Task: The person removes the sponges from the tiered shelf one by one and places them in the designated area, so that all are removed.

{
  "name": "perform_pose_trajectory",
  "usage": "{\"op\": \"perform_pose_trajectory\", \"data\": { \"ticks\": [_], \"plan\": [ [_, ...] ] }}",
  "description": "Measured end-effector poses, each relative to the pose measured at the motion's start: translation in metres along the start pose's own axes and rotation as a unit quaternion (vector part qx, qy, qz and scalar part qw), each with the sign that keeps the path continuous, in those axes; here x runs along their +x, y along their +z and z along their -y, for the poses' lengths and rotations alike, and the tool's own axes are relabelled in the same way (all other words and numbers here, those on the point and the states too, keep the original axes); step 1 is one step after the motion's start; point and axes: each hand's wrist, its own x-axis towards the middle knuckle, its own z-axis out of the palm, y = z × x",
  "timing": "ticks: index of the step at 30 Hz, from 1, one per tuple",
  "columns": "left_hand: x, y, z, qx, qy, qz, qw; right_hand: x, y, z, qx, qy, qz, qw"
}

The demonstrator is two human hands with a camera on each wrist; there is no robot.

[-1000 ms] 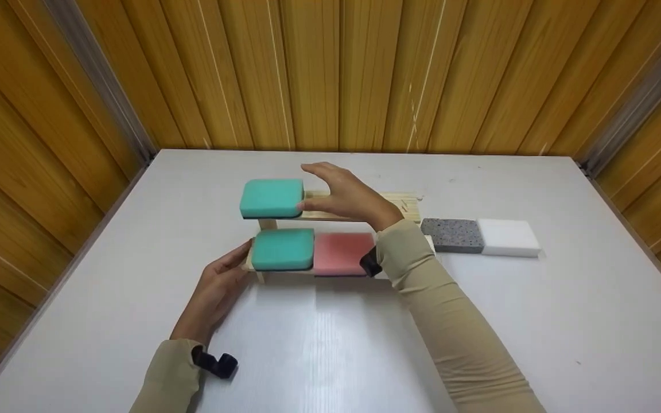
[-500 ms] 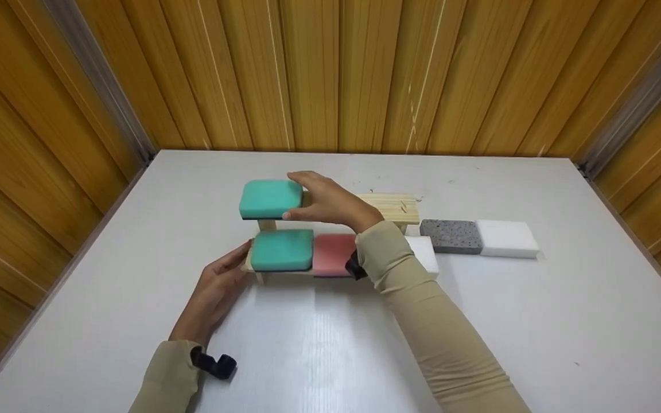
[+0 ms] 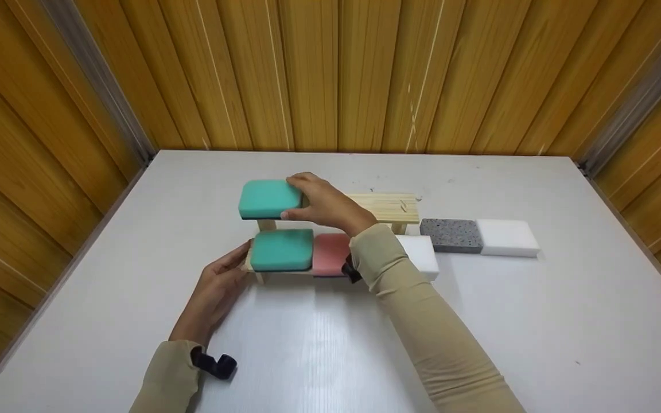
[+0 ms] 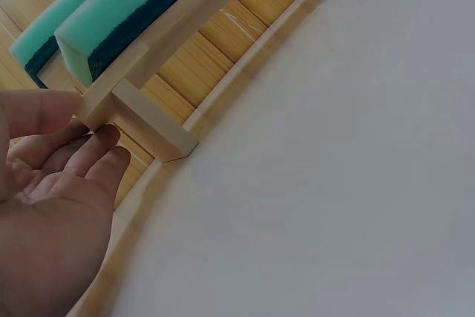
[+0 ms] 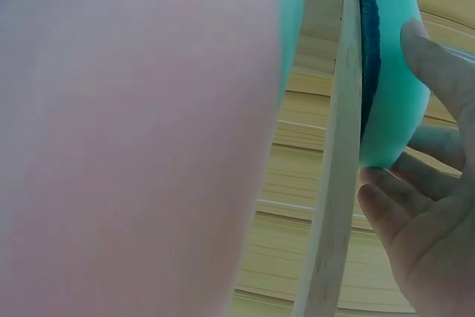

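A two-tier wooden rack [image 3: 385, 207] stands on the white table. My left hand [image 3: 216, 289] grips the left end of its lower tier, with fingers curled at the end piece in the left wrist view. On the upper tier's left end lies a teal sponge [image 3: 267, 198] with a dark scouring layer underneath. My right hand [image 3: 330, 203] holds this sponge by its right side, thumb at the front and fingers behind. The lower tier carries another teal sponge [image 3: 282, 249], a pink sponge [image 3: 329, 252] partly hidden by my right wrist, and a white sponge [image 3: 420, 255].
To the right of the rack, a speckled grey sponge [image 3: 452, 235] and a white sponge [image 3: 508, 237] lie side by side on the table [image 3: 537, 332]. Wood-patterned panels [image 3: 359, 74] enclose the table at the back and sides.
My right hand has moved left along the upper tier and closed onto the teal sponge. More of the upper board and the lower white sponge now shows. My left hand stays in place.
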Motion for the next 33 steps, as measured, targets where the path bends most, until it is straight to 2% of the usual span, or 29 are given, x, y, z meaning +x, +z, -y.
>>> {"op": "perform_pose_trajectory", "data": {
  "ticks": [7, 16, 20, 27, 33],
  "plan": [
    [0.001, 0.0, 0.0, 0.002, -0.002, -0.005, 1.0, 0.0, -0.001, -0.001, -0.002, 0.004, -0.009, 1.0],
    [0.002, 0.0, -0.001, 0.029, -0.006, -0.014, 0.9995, -0.002, -0.002, -0.004, -0.001, 0.002, -0.017, 0.9999],
    [0.002, 0.0, -0.001, 0.019, -0.007, -0.011, 0.9997, -0.003, -0.003, -0.006, 0.001, -0.008, -0.023, 0.9997],
    [0.001, -0.001, 0.0, -0.033, 0.003, 0.004, 0.9994, -0.008, -0.007, -0.011, 0.004, -0.014, -0.034, 0.9993],
    [0.002, -0.001, -0.001, -0.025, 0.001, 0.001, 0.9997, -0.012, -0.011, -0.014, 0.013, -0.012, -0.043, 0.9989]
  ]
}}
